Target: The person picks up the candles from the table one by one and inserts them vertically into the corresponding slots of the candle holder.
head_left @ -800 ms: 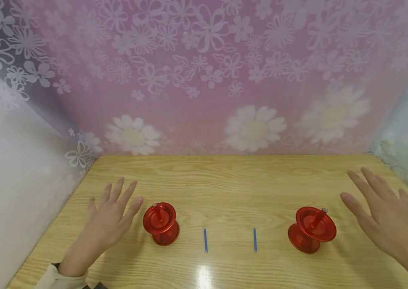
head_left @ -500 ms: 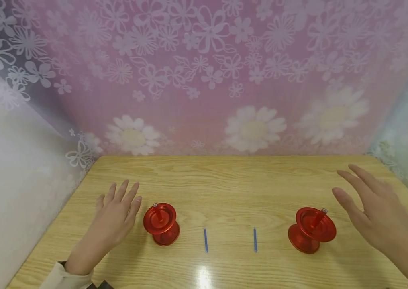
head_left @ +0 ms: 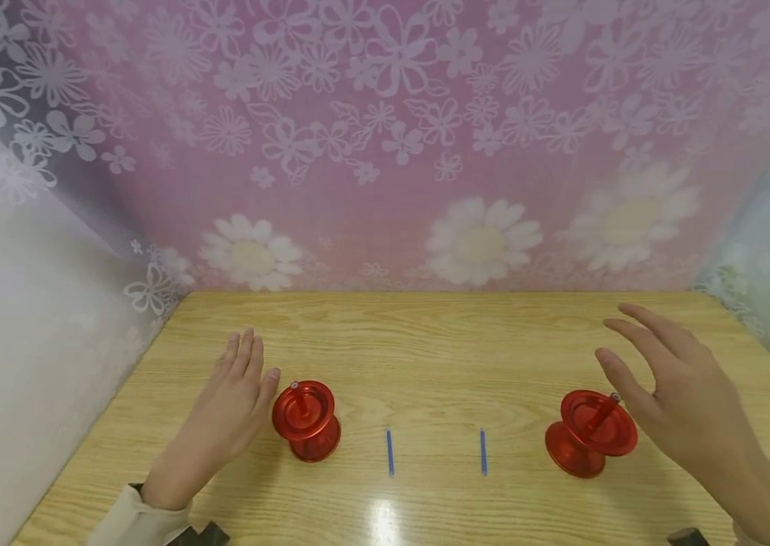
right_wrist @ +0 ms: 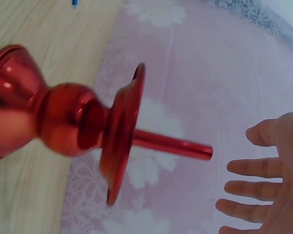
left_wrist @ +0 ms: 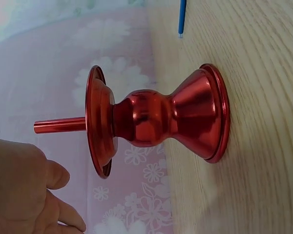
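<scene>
Above a yellow wood-grained tabletop [head_left: 426, 364], the bare left hand [head_left: 228, 409] and bare right hand [head_left: 692, 398] — unclenched, gripping nothing — hover near a glossy red metallic dish-topped stand [head_left: 310, 425] and its matching stand [head_left: 574, 449], both upright, a slender blue stick [head_left: 390, 453] and twin stick [head_left: 483, 452] lying between, all handling apparently still undone.

I was in a small screened-off nook; whether it belonged to a home or a studio, I couldn't tell. A pink flowered backdrop [head_left: 358, 212] closed it at twelve o'clock, a whitish panel [head_left: 17, 303] at nine and a pale greenish-blue one [head_left: 767, 258] at three, around a wood-grain worktop [head_left: 426, 341].
</scene>
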A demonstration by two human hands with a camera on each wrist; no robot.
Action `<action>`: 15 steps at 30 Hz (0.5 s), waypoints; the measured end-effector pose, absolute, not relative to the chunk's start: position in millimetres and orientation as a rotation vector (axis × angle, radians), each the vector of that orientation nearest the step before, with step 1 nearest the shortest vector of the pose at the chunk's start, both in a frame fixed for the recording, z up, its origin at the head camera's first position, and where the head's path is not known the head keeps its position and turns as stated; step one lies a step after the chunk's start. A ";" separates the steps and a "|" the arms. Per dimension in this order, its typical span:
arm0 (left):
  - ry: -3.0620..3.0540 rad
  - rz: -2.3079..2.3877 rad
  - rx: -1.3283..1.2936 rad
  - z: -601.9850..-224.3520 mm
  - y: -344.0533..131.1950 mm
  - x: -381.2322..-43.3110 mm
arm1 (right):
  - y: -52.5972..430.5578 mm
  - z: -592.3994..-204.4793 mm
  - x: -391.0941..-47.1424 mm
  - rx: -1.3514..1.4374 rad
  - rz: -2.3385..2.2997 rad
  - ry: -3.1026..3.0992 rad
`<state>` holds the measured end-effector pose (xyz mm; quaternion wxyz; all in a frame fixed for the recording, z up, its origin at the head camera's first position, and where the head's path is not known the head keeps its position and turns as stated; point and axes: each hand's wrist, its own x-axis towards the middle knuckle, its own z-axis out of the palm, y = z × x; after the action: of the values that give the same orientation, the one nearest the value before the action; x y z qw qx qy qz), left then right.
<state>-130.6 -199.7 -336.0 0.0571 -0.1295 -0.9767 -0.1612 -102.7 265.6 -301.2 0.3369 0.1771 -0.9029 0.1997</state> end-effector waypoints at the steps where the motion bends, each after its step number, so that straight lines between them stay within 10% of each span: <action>1: -2.957 -0.481 -0.400 -336.5 -198.7 -131.3 | 262.8 -300.1 -102.9 0.481 0.513 -2.336; 15: -2.968 -0.470 -0.437 -342.9 -193.7 -129.3 | 221.4 -287.6 -110.8 0.603 0.431 -2.192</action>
<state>-129.3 -193.7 -342.9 0.0523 -0.1439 -0.9761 -0.1546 -110.8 221.4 -287.6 0.4020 0.2386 -0.8674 0.1704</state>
